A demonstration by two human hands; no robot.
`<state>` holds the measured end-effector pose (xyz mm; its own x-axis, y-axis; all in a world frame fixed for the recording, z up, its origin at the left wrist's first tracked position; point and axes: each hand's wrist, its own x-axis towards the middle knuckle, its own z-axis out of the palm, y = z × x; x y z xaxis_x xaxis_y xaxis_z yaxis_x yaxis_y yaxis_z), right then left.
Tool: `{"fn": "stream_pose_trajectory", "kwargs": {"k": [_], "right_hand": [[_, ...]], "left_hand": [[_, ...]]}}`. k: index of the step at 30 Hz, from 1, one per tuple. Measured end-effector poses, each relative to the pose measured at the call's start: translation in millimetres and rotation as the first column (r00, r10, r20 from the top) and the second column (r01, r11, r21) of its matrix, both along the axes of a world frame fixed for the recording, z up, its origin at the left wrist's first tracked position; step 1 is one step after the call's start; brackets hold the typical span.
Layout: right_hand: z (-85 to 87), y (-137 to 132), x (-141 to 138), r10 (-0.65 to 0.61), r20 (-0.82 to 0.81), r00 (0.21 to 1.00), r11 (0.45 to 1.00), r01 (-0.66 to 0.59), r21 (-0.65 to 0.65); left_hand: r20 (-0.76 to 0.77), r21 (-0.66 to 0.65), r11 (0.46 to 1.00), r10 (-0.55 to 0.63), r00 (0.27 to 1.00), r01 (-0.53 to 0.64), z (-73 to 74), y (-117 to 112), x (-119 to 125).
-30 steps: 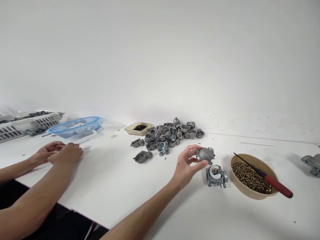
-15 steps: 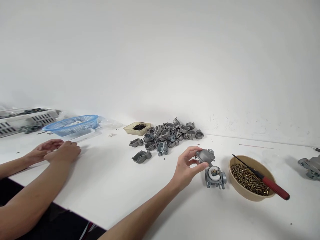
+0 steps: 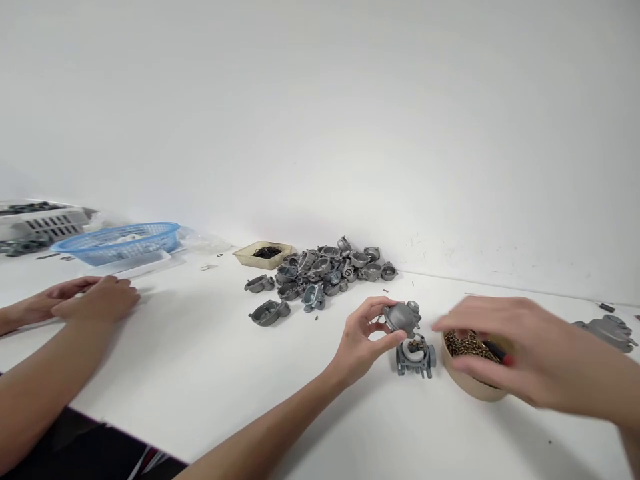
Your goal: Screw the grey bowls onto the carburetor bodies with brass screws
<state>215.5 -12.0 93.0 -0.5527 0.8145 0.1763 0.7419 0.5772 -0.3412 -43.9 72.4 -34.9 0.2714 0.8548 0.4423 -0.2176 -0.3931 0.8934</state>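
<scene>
My left hand [image 3: 367, 337] grips a grey metal carburetor float bowl [image 3: 401, 319], fingers behind it and thumb at its lower edge. Just below stands a carburetor body [image 3: 416, 360] with a white float in its open top. The bowl hovers over the body's back edge; whether they touch I cannot tell. Blurred by motion, my right hand [image 3: 520, 353] hangs over a tan tub [image 3: 473, 387] of brass-coloured screws [image 3: 467, 345], thumb and fingers apart. A screwdriver [image 3: 497, 351] lies across the tub, mostly hidden behind that hand.
Several float bowls [image 3: 320, 267] lie heaped near the wall, beside a cream tray [image 3: 247, 259] of black rings. To the left are a blue basket [image 3: 95, 253], a white crate [image 3: 65, 223] and another person's hands [image 3: 100, 300]. More grey castings [image 3: 607, 331] sit far right.
My right hand has come in from the right over the screw tub. My left hand still holds the float bowl above the carburetor body. The whole view has shifted slightly.
</scene>
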Motion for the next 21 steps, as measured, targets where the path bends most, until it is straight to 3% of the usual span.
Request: {"fn": "stream_pose_trajectory", "kwargs": {"k": [3, 9, 17, 21], "right_hand": [[7.3, 33, -27, -0.064, 0.045, 0.997, 0.985, 0.070, -0.156], [-18.8, 52, -29, -0.095, 0.019, 0.995, 0.942, 0.096, -0.321], [-29.6, 61, -33, -0.036, -0.032, 0.999, 0.961, 0.026, -0.275], [-16.2, 57, -33, -0.010, -0.086, 0.996, 0.991, -0.002, -0.135]], "left_hand": [[-0.009, 0.014, 0.999, -0.030, 1.000, 0.030, -0.9, -1, 2], [-0.028, -0.011, 0.998, -0.061, 0.998, 0.061, -2.9, -1, 3], [-0.011, -0.015, 0.996, -0.084, 0.996, 0.083, -1.9, -4, 3], [-0.002, -0.021, 0.996, -0.089, 0.996, 0.089, -1.0, -5, 4]]}}
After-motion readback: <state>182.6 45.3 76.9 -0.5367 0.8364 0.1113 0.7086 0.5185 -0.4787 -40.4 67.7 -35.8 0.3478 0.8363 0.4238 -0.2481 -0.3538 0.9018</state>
